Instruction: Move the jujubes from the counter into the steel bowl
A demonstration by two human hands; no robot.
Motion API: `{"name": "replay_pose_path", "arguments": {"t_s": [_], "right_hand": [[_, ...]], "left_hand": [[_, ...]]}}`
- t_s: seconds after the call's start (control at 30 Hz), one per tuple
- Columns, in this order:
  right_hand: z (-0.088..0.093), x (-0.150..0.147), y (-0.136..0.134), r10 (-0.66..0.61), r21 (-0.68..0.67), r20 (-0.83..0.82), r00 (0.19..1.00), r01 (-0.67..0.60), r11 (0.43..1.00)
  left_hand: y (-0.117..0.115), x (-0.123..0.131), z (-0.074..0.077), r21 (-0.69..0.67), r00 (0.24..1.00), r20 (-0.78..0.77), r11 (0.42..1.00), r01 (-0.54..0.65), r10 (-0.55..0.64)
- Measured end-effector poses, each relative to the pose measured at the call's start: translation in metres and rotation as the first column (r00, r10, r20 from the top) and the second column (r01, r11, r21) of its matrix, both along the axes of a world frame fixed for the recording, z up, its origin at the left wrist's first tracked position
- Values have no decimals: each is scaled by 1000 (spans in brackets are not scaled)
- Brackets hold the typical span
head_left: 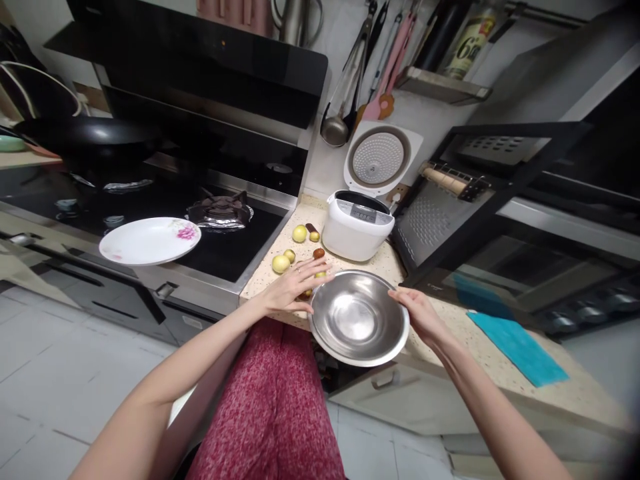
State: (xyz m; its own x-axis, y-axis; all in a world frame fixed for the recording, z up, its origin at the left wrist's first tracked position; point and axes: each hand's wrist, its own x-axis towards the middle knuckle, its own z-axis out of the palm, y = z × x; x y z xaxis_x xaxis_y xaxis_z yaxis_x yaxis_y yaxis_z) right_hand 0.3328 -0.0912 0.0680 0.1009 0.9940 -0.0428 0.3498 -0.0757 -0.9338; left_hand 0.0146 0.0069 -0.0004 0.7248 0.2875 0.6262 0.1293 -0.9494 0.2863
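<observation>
A steel bowl (357, 317) is gripped at its right rim by my right hand (417, 313), thumb and fingers pinching the edge. Nothing shows inside it. My left hand (293, 287) is spread out at the bowl's left side, over the counter, holding nothing. Around its fingers lie several small round yellow-green fruits (281, 264) and a reddish-brown one (319, 253). Some of these pieces are partly hidden under the left hand. A white rice cooker (357, 233) stands just behind the bowl with its lid (379, 162) raised.
On the stove at left are a white floral plate (145, 243), a bare burner (220, 211) and a black wok (95, 137). A teal cloth (517, 347) lies on the counter at right, before a black-framed rack (440, 207). Utensils (336, 127) hang on the wall.
</observation>
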Motion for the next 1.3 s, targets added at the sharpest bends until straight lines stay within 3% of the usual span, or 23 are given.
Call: {"name": "replay_pose_path", "arguments": {"t_s": [0.07, 0.27, 0.47, 0.57, 0.63, 0.7, 0.77, 0.87, 1.0, 1.2, 1.3], "right_hand": [[-9, 0, 6, 17, -34, -61, 998, -19, 999], [-22, 6, 26, 88, -132, -208, 974, -117, 984], [-30, 8, 41, 205, -223, -196, 959, -247, 943], [-21, 12, 55, 357, -220, -9, 934, -350, 910], [-12, 12, 68, 475, -173, 198, 858, -446, 878], [-7, 7, 86, 460, -45, 389, 798, -482, 875], [-9, -3, 104, 358, 149, 496, 791, -484, 862], [-23, -21, 129, 327, 362, 544, 773, -568, 739], [-46, -32, 147, 408, 395, 625, 666, -720, 570], [-73, -34, 154, 451, 343, 705, 547, -820, 459], [-81, -34, 155, 420, 359, 711, 564, -805, 473]], "left_hand": [[-2, -1, 2, 4, 998, -43, 999, 50, -49], [-6, -4, 5, -42, 993, -105, 998, 49, -53], [-9, -7, 6, 67, 984, -130, 989, 134, -124], [-9, -7, 2, 177, 982, -136, 972, 154, -131], [-9, -8, -1, 287, 986, -55, 944, 164, -154], [-8, -9, -4, 371, 984, 29, 915, 155, -178], [-9, -11, -5, 401, 984, 56, 907, 134, -170], [-10, -13, -4, 399, 990, 53, 912, 97, -129], [-11, -14, -2, 376, 992, 59, 923, 79, -109], [-9, -13, -2, 310, 996, 4, 947, 87, -93], [-9, -14, 0, 298, 994, -23, 948, 111, -109]]}}
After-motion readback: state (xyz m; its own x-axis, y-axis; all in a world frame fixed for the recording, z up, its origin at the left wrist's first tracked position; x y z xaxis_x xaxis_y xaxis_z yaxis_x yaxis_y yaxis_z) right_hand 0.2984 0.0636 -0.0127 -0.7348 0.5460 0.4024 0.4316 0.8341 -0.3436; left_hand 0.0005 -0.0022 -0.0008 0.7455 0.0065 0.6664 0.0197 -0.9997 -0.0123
